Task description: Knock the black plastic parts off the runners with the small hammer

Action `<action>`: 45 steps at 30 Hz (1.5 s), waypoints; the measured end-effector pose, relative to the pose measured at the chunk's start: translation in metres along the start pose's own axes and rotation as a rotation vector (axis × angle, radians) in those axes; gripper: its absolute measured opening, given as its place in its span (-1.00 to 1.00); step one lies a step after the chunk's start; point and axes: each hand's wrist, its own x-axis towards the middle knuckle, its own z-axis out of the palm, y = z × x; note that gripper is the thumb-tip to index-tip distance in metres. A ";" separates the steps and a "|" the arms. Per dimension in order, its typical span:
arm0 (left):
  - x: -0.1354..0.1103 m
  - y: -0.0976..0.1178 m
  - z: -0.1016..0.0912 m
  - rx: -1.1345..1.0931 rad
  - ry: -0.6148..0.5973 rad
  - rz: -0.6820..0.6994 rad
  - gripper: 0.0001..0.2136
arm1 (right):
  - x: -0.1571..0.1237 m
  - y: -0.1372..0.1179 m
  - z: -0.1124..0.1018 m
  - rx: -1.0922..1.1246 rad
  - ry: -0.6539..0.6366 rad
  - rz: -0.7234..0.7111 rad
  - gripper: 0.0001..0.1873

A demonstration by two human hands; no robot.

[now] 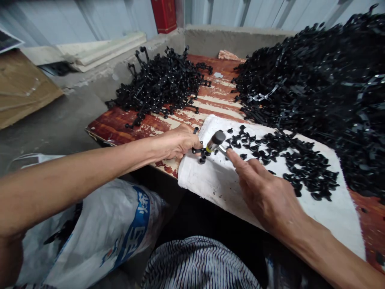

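My right hand (267,188) is closed around the handle of a small mallet (217,138) with a black-capped metal head. The mallet's head is at a black jointed part (197,151) with round knobs, and I cannot tell whether they touch. Pinched in my left hand (183,142), that part is over the left edge of a folded white cloth (207,180). Scattered over the cloth, just beyond my right hand, are many small black round-headed pieces (288,150). My left fingers hide some of the held part.
A pile of black knobbed parts (162,80) sits at the back left of the worn red board (210,98). A much larger heap of black linked strips (315,76) covers its right side. Below my left arm stands a white woven sack (120,224). A cardboard box (24,88) is at far left.
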 end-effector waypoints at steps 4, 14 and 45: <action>-0.001 0.002 0.001 -0.024 -0.004 -0.022 -0.85 | 0.002 0.002 -0.002 0.040 0.008 0.029 -0.44; 0.003 0.008 0.000 0.064 -0.002 -0.031 -0.80 | 0.002 0.001 0.002 0.114 0.006 0.057 -0.40; -0.003 0.016 -0.001 0.106 -0.026 0.025 -0.78 | -0.002 0.000 -0.004 0.119 0.018 0.042 -0.33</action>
